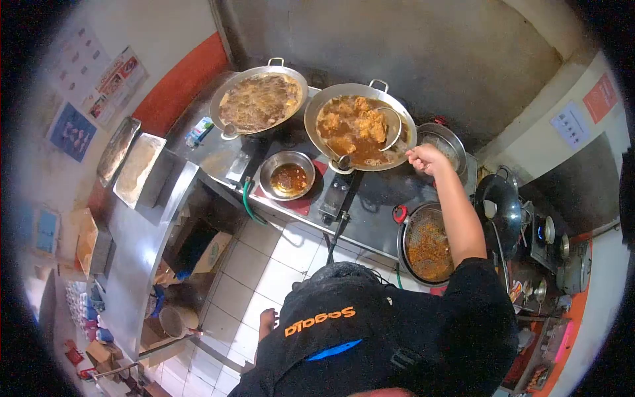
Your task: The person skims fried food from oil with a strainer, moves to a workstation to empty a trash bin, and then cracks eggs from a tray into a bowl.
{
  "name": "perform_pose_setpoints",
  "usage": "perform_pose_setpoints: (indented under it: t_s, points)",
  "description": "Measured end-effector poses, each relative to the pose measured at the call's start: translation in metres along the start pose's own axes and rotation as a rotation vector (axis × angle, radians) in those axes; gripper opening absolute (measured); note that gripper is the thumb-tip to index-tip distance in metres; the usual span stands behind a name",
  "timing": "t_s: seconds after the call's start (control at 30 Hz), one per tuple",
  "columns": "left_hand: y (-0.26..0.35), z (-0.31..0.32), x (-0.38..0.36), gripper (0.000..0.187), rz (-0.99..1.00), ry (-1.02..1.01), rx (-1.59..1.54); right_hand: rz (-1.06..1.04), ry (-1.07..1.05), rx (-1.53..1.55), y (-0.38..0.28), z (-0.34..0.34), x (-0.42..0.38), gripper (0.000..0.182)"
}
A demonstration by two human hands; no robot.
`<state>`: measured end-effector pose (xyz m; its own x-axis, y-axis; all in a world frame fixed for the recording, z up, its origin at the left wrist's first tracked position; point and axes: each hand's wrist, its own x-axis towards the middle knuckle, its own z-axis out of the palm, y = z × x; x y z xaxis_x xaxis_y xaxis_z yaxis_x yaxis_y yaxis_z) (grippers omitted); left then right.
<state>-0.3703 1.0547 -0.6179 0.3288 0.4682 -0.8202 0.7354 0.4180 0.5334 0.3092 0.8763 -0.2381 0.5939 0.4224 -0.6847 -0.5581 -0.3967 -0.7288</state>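
Head view shows your right hand (426, 159) stretched out at about one o'clock, arm straight. Its fingers are curled around the handle of a wire skimmer (390, 129). The skimmer sits in the big wok (331, 99) of fried food and brown oil on the counter (370, 198). Your left hand (266, 322) hangs low by your side at about seven o'clock, and you cannot tell how its fingers are set.
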Motion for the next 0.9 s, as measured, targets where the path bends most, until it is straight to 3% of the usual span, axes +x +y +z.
perform_pose_setpoints:
  t_s: [0.03, 0.2, 0.4, 0.47, 0.9]
  points:
    - [-0.003, -0.004, 0.005, 0.03, 0.243, -0.024, 0.315, 0.027, -0.005, -0.034, -0.003, -0.004, 0.003, 0.014]
    - [0.026, 0.001, -0.015, 0.031, 0.019, 0.092, 0.056, -0.008, 0.045, -0.187, -0.015, -0.018, 0.004, 0.019]
    - [0.023, 0.008, -0.039, 0.029, -0.018, 0.109, 0.076, 0.01, 0.035, -0.17, -0.018, -0.017, -0.028, 0.017]
    - [0.021, 0.013, -0.046, 0.029, -0.127, 0.095, 0.038, 0.027, 0.031, -0.146, -0.015, -0.016, -0.041, 0.017]
    - [0.02, 0.003, -0.014, 0.027, -0.093, 0.05, 0.029, -0.112, 0.165, -0.344, 0.021, -0.013, -0.061, 0.018]
